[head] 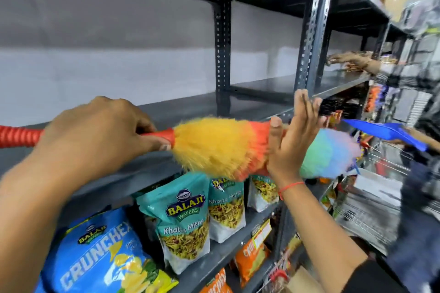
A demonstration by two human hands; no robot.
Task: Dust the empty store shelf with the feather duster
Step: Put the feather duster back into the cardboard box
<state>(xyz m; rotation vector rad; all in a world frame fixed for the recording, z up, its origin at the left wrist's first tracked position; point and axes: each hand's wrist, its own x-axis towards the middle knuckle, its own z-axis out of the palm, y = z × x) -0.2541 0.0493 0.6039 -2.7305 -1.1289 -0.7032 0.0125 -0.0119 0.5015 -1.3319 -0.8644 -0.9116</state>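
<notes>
Grey shelf [166,109], snack bags [185,216] below, feather duster [214,147]

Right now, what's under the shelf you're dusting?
Under the empty shelf stand snack bags: a blue Crunchex bag and teal Khatta Mitha bags. The feather duster and the right hand cover the tops of some bags farther along.

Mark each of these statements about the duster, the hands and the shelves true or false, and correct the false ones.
1. The left hand grips the duster's red handle. True.
2. The right hand is a closed fist. False: its fingers are spread flat against the feather duster.
3. The shelf behind the duster is stacked with packets. False: it is bare.
4. Teal snack bags stand on the shelf below. True.
5. The duster head is all white. False: yellow, orange, green, blue.
</notes>
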